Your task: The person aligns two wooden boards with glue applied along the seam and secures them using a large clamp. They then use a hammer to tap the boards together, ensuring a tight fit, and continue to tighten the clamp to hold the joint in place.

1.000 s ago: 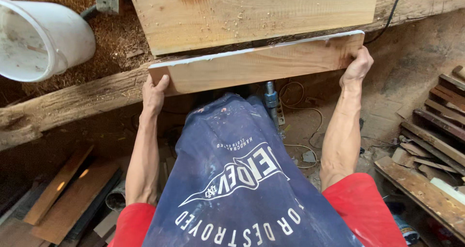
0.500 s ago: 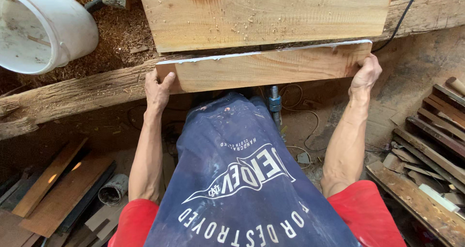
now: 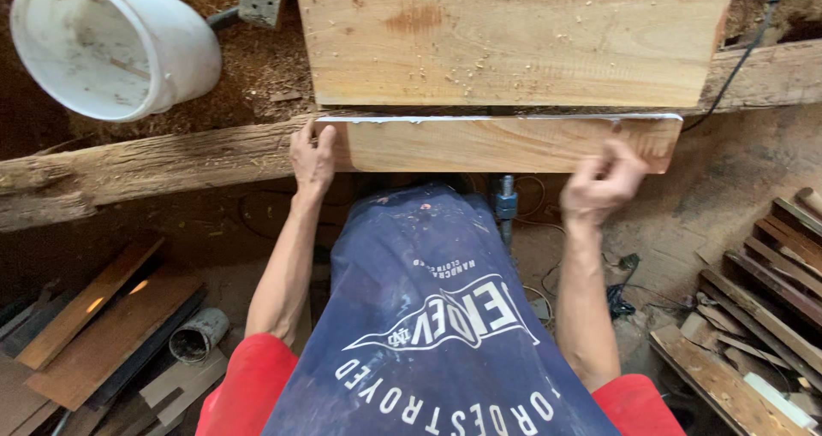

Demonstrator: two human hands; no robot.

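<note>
A narrow wooden board point(image 3: 479, 143) with a line of white glue point(image 3: 514, 118) along its top edge sits against the near edge of a wider pale board point(image 3: 514, 42). My left hand point(image 3: 312, 158) grips the narrow board's left end, thumb and fingers wrapped round it. My right hand point(image 3: 599, 183) is blurred, with fingers curled. It sits at the board's lower edge, a little in from the right end. Whether it grips the board I cannot tell. A blue apron point(image 3: 428, 316) covers my front below the boards.
A white bucket point(image 3: 111, 47) stands on sawdust at the upper left. A rough old beam point(image 3: 154, 166) runs across under the boards. A threaded metal rod point(image 3: 505, 205) hangs below the narrow board. Scrap planks lie on the floor at the right point(image 3: 753, 316) and left point(image 3: 94, 325), with a pipe piece point(image 3: 197, 338).
The narrow board has levelled out and closed up against the wide board. My right hand has left the board's right end and moved inward to its lower edge. The left hand keeps its grip.
</note>
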